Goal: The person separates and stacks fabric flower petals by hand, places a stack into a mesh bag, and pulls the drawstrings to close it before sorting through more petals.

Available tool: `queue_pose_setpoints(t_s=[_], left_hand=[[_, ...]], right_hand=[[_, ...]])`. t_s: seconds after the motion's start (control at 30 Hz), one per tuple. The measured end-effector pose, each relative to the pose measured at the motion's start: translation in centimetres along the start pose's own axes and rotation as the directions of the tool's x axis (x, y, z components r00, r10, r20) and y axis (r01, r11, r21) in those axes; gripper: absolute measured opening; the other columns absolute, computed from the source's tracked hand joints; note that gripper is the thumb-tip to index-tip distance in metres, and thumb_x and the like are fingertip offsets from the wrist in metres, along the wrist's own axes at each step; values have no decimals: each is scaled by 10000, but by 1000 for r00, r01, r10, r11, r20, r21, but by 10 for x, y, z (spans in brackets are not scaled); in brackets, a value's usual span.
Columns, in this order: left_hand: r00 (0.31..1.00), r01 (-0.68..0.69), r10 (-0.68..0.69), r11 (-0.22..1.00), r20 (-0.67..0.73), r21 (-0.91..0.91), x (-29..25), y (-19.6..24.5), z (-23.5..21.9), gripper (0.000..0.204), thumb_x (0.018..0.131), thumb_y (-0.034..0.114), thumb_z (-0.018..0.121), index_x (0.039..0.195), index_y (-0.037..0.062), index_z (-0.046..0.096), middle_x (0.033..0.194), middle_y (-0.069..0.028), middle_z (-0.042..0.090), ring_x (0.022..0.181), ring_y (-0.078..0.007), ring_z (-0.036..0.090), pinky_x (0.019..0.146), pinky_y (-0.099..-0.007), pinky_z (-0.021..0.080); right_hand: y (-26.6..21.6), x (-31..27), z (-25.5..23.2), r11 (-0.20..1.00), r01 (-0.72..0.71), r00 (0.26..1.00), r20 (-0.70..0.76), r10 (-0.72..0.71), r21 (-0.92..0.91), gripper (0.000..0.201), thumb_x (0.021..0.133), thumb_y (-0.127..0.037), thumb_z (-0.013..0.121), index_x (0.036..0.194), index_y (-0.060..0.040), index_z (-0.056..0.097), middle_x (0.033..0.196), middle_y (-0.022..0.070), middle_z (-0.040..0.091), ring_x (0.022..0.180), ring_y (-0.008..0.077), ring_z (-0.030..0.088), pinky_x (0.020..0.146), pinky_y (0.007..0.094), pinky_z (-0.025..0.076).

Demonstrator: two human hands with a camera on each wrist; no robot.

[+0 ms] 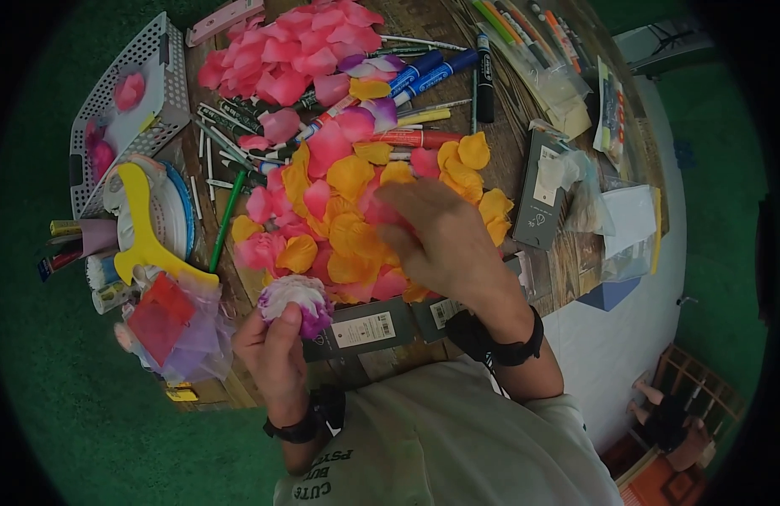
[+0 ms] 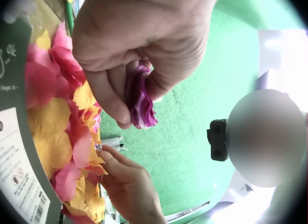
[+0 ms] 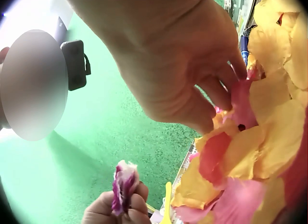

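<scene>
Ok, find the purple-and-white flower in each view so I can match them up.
Head: left of centre, below the petal heap's left part, pinched in the left hand: the purple-and-white flower.
Left wrist: near the middle, slightly left, under that hand's fingers.
Right wrist: near the bottom, left of centre, held up in that hand.
Shared landmark: the yellow petals, central in head, left in left wrist, right in right wrist.

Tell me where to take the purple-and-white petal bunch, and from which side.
Pinch the petal bunch lightly by its free outer edge, probably best coming from the person's right. The left hand holds its near left part between thumb and fingers, while the right edge is uncovered. Its layers look thin and ruffled, so a hard squeeze could crush them.
</scene>
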State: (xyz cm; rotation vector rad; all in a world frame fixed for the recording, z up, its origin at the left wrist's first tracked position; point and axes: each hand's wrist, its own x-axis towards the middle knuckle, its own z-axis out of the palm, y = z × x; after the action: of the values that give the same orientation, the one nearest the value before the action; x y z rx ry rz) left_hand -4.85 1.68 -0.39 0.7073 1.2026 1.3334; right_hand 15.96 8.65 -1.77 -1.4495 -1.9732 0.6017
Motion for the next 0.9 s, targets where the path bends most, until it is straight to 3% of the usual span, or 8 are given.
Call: queue_pose_setpoints(t_s=[0.03,0.13,0.37,0.47,0.57,0.63,0.73,0.9], left_hand=[[1000,0,0,1000,0,-1,0,-1,0,199,836,21,569,986,-105,599,953,-135,633,865,-197,593,801,-305,451],[999,0,1,1000,46,-6,2,-2,4,193,839,19,562,981,-106,598,943,-133,632,857,-195,591,792,-306,450],[996,-20,20,1000,89,-3,5,-2,8,189,845,17,554,980,-108,595,945,-137,630,863,-204,590,796,-314,452],[994,-16,17,1000,106,-8,4,-4,6,193,844,18,560,986,-108,596,954,-135,631,873,-201,591,807,-314,452],[997,-2,2,1000,74,2,3,-8,2,203,839,22,577,996,-104,600,960,-129,636,880,-188,594,818,-304,452],[999,19,-19,1000,46,7,2,-7,0,210,836,25,586,1003,-101,603,963,-125,638,882,-181,596,822,-298,452],[999,5,-5,1000,32,-7,3,-6,0,224,832,28,598,1015,-99,605,966,-121,643,885,-170,599,823,-288,452],[1000,4,-3,1000,30,-19,5,-8,-4,226,827,13,596,1022,-102,604,981,-119,643,885,-163,600,821,-280,452]], right_hand=[[-3,-2,-3,993,-55,988,151,39,107,330,716,-68,660,1037,-27,595,902,163,612,848,323,588,722,387,479],[-4,-4,-5,990,43,968,240,-74,131,301,733,-76,656,1026,-31,608,829,140,609,786,305,595,665,386,479],[1,12,-15,990,11,1000,18,-14,144,203,757,-96,649,942,-11,641,760,154,637,651,312,616,597,361,496],[7,31,-19,994,-82,996,-27,80,-75,215,754,-111,647,946,-14,649,774,175,645,646,313,627,602,367,505],[22,53,-13,966,-180,978,-141,155,-187,175,725,-122,604,858,-11,627,717,150,621,695,334,609,645,415,487],[36,65,-7,921,-79,980,-197,3,-381,263,744,-206,638,951,-49,680,1031,183,633,932,320,605,815,400,476],[41,76,0,843,-145,989,-101,108,-518,301,744,-280,621,934,-57,694,1186,184,568,1147,325,490,986,488,335],[46,77,20,870,-230,971,-167,173,-436,281,714,-252,603,807,-8,707,1174,205,553,1210,352,411,1016,568,210]])
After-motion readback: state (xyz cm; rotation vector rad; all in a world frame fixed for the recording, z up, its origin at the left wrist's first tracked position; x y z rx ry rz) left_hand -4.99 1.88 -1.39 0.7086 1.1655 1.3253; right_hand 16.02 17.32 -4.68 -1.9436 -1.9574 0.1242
